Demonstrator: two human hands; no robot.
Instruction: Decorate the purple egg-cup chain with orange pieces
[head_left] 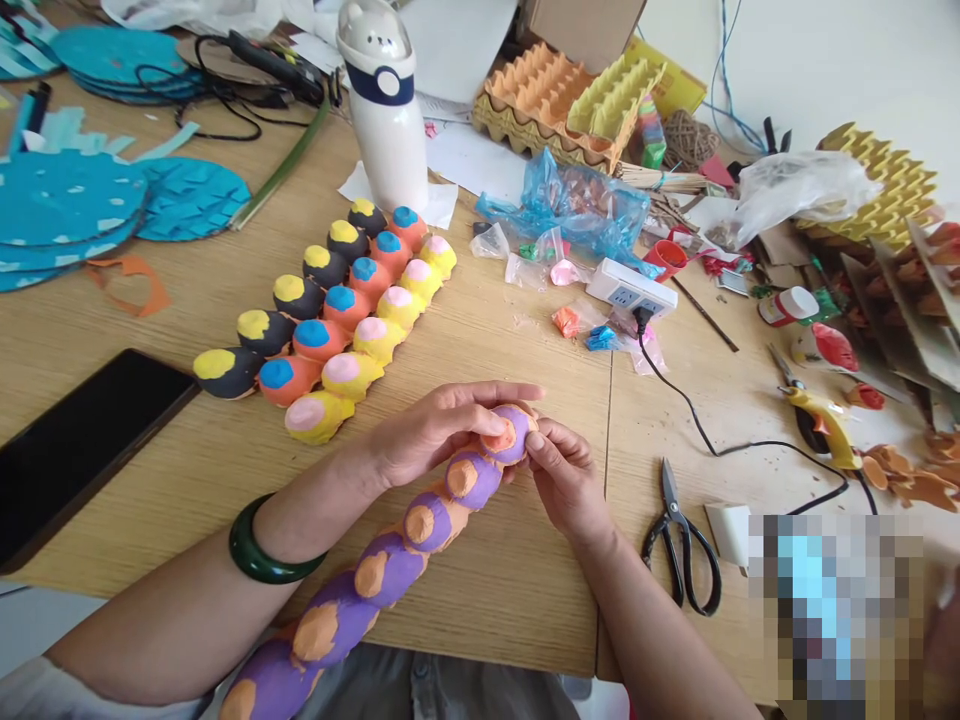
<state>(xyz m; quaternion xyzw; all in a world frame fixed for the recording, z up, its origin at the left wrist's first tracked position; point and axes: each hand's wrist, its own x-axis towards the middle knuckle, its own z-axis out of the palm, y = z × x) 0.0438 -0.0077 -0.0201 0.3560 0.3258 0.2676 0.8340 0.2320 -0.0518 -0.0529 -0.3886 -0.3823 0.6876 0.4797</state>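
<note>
A long egg-carton strip (394, 570), its bumps covered in purple with orange tops, slants from my lap up to my hands. My left hand (435, 430), below a dark green bangle (262, 550), rests on the far end with its thumb pressed on the orange top and its fingers reaching behind. On the other side of that end bump, my right hand (570, 475) pinches the edge between thumb and fingers. Beyond them lie three finished-looking strips: a black and yellow strip (262, 330), an orange and blue strip (349, 305) and a yellow and pink strip (371, 340).
A black phone-like slab (90, 450) lies at left, and a white bottle (390, 140) stands behind the strips. Scissors (679, 545), a yellow-handled tool (825, 420) and a corded power strip (632, 292) are at right. Egg trays (536, 95) and clay packets (568, 320) sit farther back.
</note>
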